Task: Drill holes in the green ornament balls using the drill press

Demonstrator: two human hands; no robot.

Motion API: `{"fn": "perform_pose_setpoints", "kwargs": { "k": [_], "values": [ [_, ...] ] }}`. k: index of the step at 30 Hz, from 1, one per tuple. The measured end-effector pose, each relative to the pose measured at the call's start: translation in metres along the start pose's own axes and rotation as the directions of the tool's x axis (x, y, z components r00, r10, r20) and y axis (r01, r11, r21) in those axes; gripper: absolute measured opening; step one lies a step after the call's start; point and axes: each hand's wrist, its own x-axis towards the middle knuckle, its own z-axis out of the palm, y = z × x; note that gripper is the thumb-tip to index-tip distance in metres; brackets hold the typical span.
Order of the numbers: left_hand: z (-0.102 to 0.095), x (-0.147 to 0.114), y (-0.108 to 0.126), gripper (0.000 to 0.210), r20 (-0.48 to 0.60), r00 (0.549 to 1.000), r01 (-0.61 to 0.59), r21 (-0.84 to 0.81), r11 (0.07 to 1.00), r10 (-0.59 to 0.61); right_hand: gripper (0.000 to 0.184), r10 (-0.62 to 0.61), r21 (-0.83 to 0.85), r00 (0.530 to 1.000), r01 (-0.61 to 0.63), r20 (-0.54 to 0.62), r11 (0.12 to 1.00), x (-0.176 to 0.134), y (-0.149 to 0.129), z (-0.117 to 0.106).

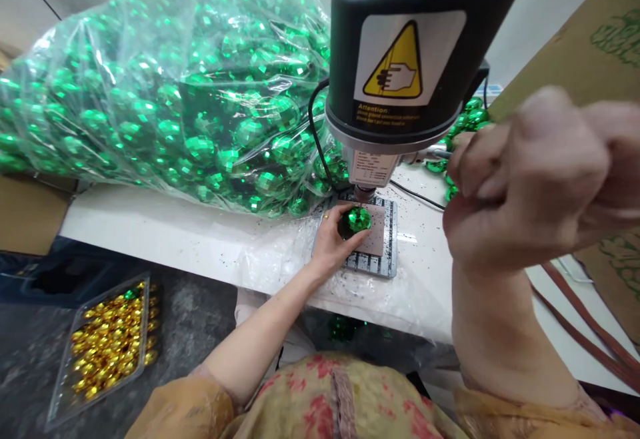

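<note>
Left fingers (343, 208) pinch a green ball (359, 220) between them; right fingers (483, 176) apparently grip a lever (433, 153).

the garment front (390, 379) is yellowish beige, printed with blotchy pink-red flowers (320, 414); a mauve-brown, ruffled-looking strip (342, 402) runs down its middle; the left sleeve (183, 409) and right sleeve (515, 416) are plain mustard-orange, loose and creased, ending near the elbows; the forearms are bare; a thin gold-coloured ring (326, 216) circles a finger of the left hand (331, 239); both hands are ungloved
</note>
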Motion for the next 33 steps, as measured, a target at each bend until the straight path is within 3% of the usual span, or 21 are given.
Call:
{"fn": "perform_pose_setpoints", "kwargs": {
  "k": [1, 2, 4, 6, 7, 9, 11, 12, 14, 17, 19, 22, 25, 27, 30, 33],
  "values": [
    [-0.002, -0.003, 0.003, 0.046, -0.045, 0.999, 0.003, 0.024, 1.000, -0.002, 0.055, -0.067, 0.009, 0.991, 0.069, -0.119, 0.998, 0.007, -0.002, 0.005],
    [-0.004, -0.009, 0.006, 0.045, -0.094, 0.996, -0.005, 0.054, 0.999, 0.010, 0.054, -0.095, 0.018, 0.982, 0.099, -0.166, 0.995, 0.012, -0.003, 0.009],
    [-0.012, -0.027, 0.014, 0.043, -0.134, 0.986, -0.085, 0.118, 0.989, 0.100, 0.053, -0.074, 0.003, 0.984, 0.076, -0.165, 0.997, 0.019, -0.005, 0.015],
    [-0.021, -0.053, 0.020, 0.046, -0.016, 0.958, -0.281, 0.144, 0.949, 0.287, 0.054, -0.039, 0.016, 0.988, 0.042, -0.151, 0.999, 0.019, -0.007, 0.018],
    [-0.026, -0.068, 0.021, 0.048, 0.099, 0.908, -0.417, 0.122, 0.901, 0.407, 0.054, -0.042, 0.032, 0.987, 0.047, -0.156, 0.998, 0.019, -0.008, 0.018],
    [-0.034, -0.095, 0.022, 0.045, 0.333, 0.744, -0.638, 0.094, 0.765, 0.580, 0.052, -0.054, 0.053, 0.988, 0.062, -0.146, 0.997, 0.017, -0.009, 0.018],
    [-0.038, -0.116, 0.020, 0.034, 0.513, 0.581, -0.771, 0.097, 0.630, 0.632, 0.049, -0.051, 0.038, 0.992, 0.056, -0.116, 0.998, 0.015, -0.011, 0.017],
    [-0.039, -0.123, 0.018, 0.028, 0.581, 0.521, -0.814, 0.117, 0.569, 0.626, 0.048, -0.041, 0.021, 0.994, 0.044, -0.103, 0.999, 0.015, -0.012, 0.016],
    [-0.041, -0.129, 0.017, 0.027, 0.665, 0.438, -0.873, 0.154, 0.463, 0.605, 0.048, -0.013, 0.005, 0.996, 0.014, -0.087, 1.000, 0.015, -0.015, 0.015],
    [-0.040, -0.125, 0.019, 0.034, 0.689, 0.374, -0.907, 0.134, 0.398, 0.621, 0.048, 0.033, 0.004, 0.997, -0.032, -0.067, 0.999, 0.015, -0.019, 0.013],
    [-0.033, -0.115, 0.025, 0.031, 0.640, 0.404, -0.892, 0.117, 0.436, 0.654, 0.047, 0.035, 0.023, 0.997, -0.033, -0.066, 0.999, 0.014, -0.019, 0.013],
    [0.000, -0.084, 0.037, 0.031, 0.531, 0.556, -0.806, 0.158, 0.570, 0.639, 0.047, 0.033, 0.090, 0.998, -0.028, -0.058, 0.996, 0.014, -0.016, 0.012],
    [0.060, -0.034, 0.053, 0.026, 0.414, 0.756, -0.601, 0.131, 0.789, 0.507, 0.048, 0.050, 0.143, 0.998, -0.046, -0.028, 0.989, 0.017, -0.015, 0.011],
    [0.105, 0.003, 0.064, 0.025, 0.372, 0.850, -0.433, 0.088, 0.897, 0.373, 0.049, 0.061, 0.137, 0.998, -0.061, 0.001, 0.989, 0.018, -0.017, 0.010],
    [0.161, 0.049, 0.072, 0.030, 0.344, 0.900, -0.317, 0.092, 0.944, 0.268, 0.049, 0.082, 0.118, 0.996, -0.086, 0.038, 0.989, 0.019, -0.019, 0.008],
    [0.193, 0.078, 0.070, 0.032, 0.349, 0.912, -0.263, 0.095, 0.960, 0.215, 0.047, 0.093, 0.076, 0.994, -0.097, 0.060, 0.992, 0.017, -0.017, 0.007]
  ]
}}
